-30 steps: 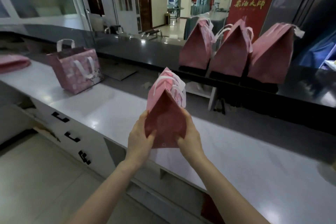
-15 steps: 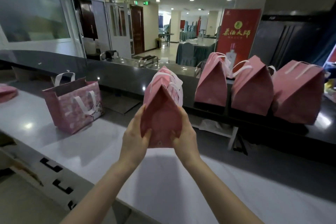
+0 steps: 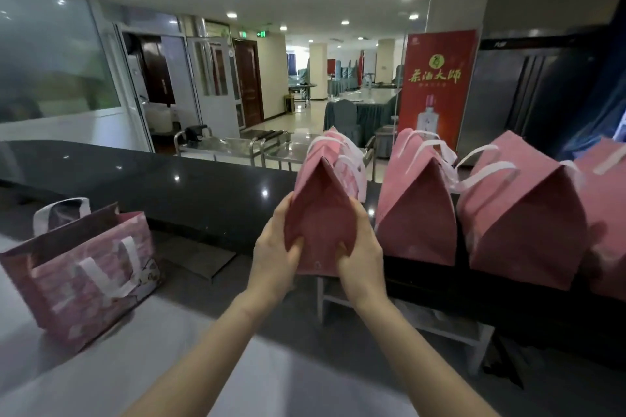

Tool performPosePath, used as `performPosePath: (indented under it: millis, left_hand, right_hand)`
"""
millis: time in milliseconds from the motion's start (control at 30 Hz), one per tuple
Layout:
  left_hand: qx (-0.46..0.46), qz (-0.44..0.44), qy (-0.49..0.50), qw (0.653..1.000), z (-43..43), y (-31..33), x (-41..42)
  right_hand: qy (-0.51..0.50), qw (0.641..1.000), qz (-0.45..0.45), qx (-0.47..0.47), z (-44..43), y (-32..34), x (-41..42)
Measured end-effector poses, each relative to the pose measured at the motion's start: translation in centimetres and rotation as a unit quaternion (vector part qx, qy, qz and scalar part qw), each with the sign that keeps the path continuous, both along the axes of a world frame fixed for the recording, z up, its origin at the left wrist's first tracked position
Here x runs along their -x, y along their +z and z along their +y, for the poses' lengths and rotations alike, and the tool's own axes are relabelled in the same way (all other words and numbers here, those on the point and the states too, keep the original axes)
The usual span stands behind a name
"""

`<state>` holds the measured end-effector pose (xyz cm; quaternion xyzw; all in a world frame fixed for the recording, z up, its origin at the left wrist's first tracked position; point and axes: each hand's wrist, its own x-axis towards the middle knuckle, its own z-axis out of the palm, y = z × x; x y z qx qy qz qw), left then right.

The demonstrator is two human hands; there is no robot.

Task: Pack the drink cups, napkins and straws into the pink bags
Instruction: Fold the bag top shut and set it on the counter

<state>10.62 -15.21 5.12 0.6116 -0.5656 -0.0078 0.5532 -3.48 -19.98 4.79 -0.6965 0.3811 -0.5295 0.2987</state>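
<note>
At the counter (image 3: pixel 203 186), left hand (image 3: pixel 276 252) and right hand (image 3: pixel 360 254) clasp pink bag (image 3: pixel 321 213) between them.

One view only: a wide-angle camera worn on the person's head. It faces forward and slightly down, across the white counter (image 3: pixel 101 382) to the dark ledge (image 3: pixel 169 179) and the hall beyond, as far as the red banner (image 3: pixel 435 85). Forearms enter from the bottom edge. Left hand (image 3: pixel 276 256) and right hand (image 3: pixel 360 257) sit near the lens at centre frame, gripping the held pink bag (image 3: pixel 321 213). Closed bags (image 3: pixel 416 213) fill the right side. The open bag (image 3: pixel 88 281) stands at left. Straight lines bow toward the edges.
</note>
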Motion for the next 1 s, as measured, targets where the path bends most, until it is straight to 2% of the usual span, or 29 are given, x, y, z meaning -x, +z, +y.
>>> performPosePath:
  millis: [400, 700, 767, 867, 933, 1000]
  left_hand:
    - [-0.023, 0.045, -0.058, 0.997, -11.8, -2.3, -2.5]
    - [-0.032, 0.055, -0.133, 0.989, -15.3, -3.1, -5.0]
    - [-0.047, 0.06, -0.156, 0.985, -14.7, -3.1, -6.3]
    - [-0.049, 0.038, -0.15, 0.987, -12.5, -3.2, -10.0]
    - [-0.049, 0.005, -0.125, 0.991, -10.4, -3.2, -14.0]
    - [-0.06, -0.028, -0.084, 0.994, -7.8, -3.1, -18.6]
  right_hand:
    - [-0.097, 0.993, 0.061, -0.031, -8.8, -2.7, -3.4]
    - [-0.178, 0.981, 0.073, -0.016, -10.6, -2.4, -5.4]
    - [-0.226, 0.971, 0.07, 0.033, -9.6, -1.8, -6.1]
    - [-0.26, 0.939, 0.099, 0.203, -7.4, -0.8, -8.4]
    - [-0.197, 0.937, 0.119, 0.261, -6.1, -0.1, -11.4]
    - [-0.111, 0.947, 0.148, 0.262, -5.2, 0.3, -15.3]
